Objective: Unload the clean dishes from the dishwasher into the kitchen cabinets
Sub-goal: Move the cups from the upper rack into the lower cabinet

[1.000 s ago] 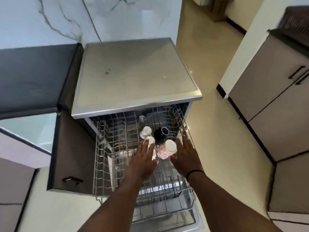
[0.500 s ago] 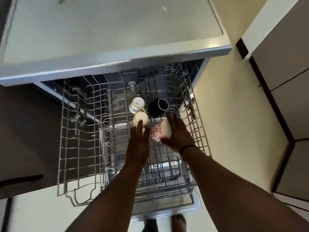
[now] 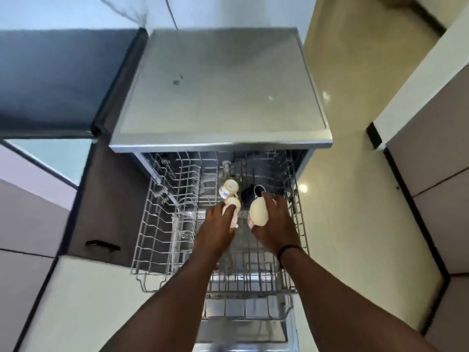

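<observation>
The dishwasher's upper wire rack [image 3: 162,224] is pulled out below the steel top [image 3: 220,90]. My right hand [image 3: 275,224] grips a red-patterned cup [image 3: 258,211], its pale base turned up toward me. My left hand [image 3: 215,229] holds a small cream cup [image 3: 233,204] next to it. Just behind stand a white cup with blue print [image 3: 228,188] and a black mug [image 3: 251,193], both in the rack.
An open cabinet door [image 3: 101,199] with a black handle juts out on the left of the rack. The lower rack [image 3: 248,308] shows beneath. Beige floor [image 3: 342,199] lies to the right, with grey cabinet fronts [image 3: 431,161] beyond. A dark counter [image 3: 50,77] is at upper left.
Both hands have closed on their cups: the right has tipped the patterned cup up so its base faces me, the left has wrapped round the cream cup. My head has lifted.
</observation>
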